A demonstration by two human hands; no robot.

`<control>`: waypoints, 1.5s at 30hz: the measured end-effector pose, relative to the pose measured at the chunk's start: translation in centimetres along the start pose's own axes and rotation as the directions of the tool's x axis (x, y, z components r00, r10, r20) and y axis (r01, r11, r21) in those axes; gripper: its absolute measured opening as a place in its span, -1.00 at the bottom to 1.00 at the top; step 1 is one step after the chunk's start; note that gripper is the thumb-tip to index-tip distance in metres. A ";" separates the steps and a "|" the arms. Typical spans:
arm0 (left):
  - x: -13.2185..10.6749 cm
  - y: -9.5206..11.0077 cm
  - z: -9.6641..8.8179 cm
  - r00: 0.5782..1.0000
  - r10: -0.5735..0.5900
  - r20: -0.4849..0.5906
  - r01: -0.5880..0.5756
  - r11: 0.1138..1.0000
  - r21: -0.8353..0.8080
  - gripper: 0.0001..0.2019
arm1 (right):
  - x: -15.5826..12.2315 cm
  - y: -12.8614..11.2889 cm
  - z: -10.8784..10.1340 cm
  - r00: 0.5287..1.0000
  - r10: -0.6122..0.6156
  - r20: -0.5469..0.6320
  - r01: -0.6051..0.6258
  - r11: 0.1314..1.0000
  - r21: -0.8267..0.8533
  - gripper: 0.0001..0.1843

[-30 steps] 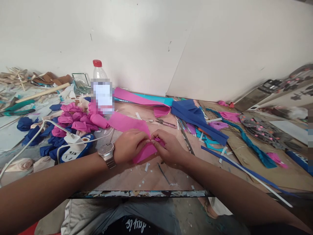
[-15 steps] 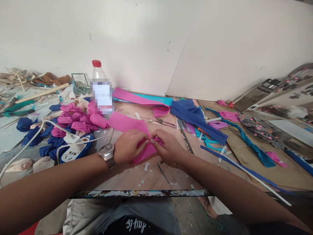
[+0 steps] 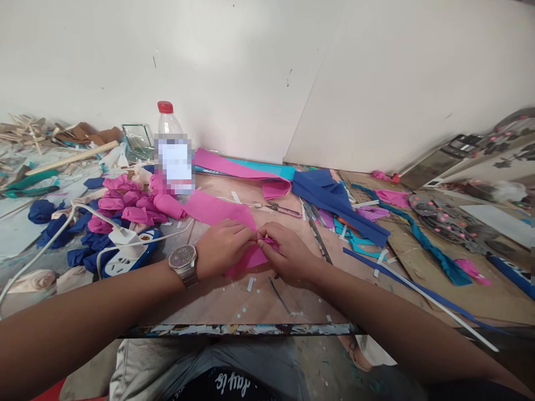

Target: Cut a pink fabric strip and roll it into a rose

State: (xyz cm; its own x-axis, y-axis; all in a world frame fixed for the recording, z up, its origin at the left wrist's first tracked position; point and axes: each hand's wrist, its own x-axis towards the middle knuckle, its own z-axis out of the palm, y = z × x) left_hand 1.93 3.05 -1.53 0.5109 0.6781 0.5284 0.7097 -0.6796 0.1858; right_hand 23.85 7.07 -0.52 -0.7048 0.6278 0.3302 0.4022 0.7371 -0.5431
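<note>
A pink fabric strip [image 3: 223,209] runs from the pink pile on the left to between my hands, and a flap of it hangs below them near the table's middle. My left hand [image 3: 223,249], with a watch [image 3: 183,260] on its wrist, has its fingers closed on the strip, its thumb mostly hidden. Touching it fingertip to fingertip, my right hand [image 3: 288,250] pinches the same strip between thumb and curled fingers. The exact fold at the fingertips is hidden.
Pink and blue rolled fabric flowers [image 3: 137,203] lie left, beside a power strip [image 3: 129,259] with white cables. A red-capped bottle [image 3: 169,120] stands behind. Scissors [image 3: 284,209], blue fabric [image 3: 334,197] and a white stick [image 3: 443,309] lie right.
My left hand has rolled slightly over, its thumb slipping from sight and the watch face turning upward. The right hand stays nearly in place, still pinching the strip.
</note>
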 end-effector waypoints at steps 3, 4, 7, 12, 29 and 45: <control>-0.1 0.1 0.0 0.996 -0.087 -0.019 0.086 0.995 -0.044 -0.74 | 0.0 0.1 0.0 0.999 0.017 -0.035 -0.016 0.999 0.028 -0.92; -0.1 0.1 0.0 0.993 -0.120 -0.017 0.119 0.991 -0.060 -0.74 | 0.0 0.1 0.0 0.999 0.020 -0.049 -0.019 0.999 0.033 -0.92; -0.1 0.1 -0.1 0.984 -0.179 0.003 0.178 0.979 -0.097 -0.75 | 0.0 0.4 0.0 0.998 0.011 -0.067 -0.009 0.999 0.031 -0.94; 0.0 0.3 -0.2 0.980 -0.197 0.027 0.198 0.972 -0.125 -0.76 | 0.1 0.5 -0.1 0.997 -0.042 -0.063 0.041 0.999 -0.007 -0.93; 0.5 0.5 -1.2 0.922 -0.310 0.233 0.383 0.821 -0.423 -0.67 | 0.2 0.2 -0.7 0.997 -0.050 -0.066 0.050 0.999 0.006 -0.93; 0.7 0.2 -0.9 0.865 -0.355 0.354 0.492 0.738 -0.462 -0.56 | 0.5 0.6 -1.1 0.995 -0.020 -0.096 0.033 0.991 0.128 -0.88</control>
State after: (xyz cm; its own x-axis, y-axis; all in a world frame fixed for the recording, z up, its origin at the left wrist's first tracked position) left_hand 1.99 3.12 -0.42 0.3622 0.9270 0.0977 0.5510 -0.2975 0.7797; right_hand 24.37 8.10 0.15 -0.6535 0.6339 0.4137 0.3013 0.7192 -0.6261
